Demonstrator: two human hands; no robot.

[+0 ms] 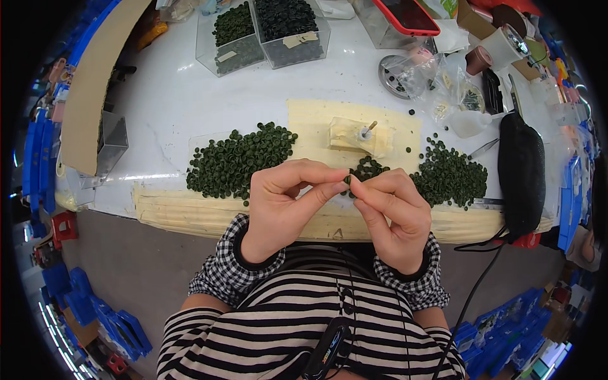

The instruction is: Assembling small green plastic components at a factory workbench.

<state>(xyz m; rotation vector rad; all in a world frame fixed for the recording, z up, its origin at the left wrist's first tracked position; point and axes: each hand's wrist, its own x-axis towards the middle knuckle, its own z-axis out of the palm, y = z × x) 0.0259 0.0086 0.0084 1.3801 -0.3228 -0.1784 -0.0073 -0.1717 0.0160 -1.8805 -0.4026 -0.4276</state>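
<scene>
Over the near edge of the worktable, my left hand (285, 199) pinches a small dark green round piece (347, 180) between thumb and forefinger. My right hand (398, 215) meets it there, its forefinger tip at the piece and its other fingers curled; whether it grips a second piece is hidden. Just behind the fingertips lies a small cluster of the same green pieces (368, 168). A large heap of dark green cup-like pieces (237, 161) spreads beside my left hand, and a heap of smaller-looking green pieces (449, 174) beside my right.
A tape-wrapped block (347, 134) with an upright pin (370, 128) stands beyond my hands. Clear bins (285, 60) of green pieces sit at the back. To the right are tweezers (484, 147), a black pouch-like object (521, 171), plastic bags (437, 82) and a red-cased phone (408, 16).
</scene>
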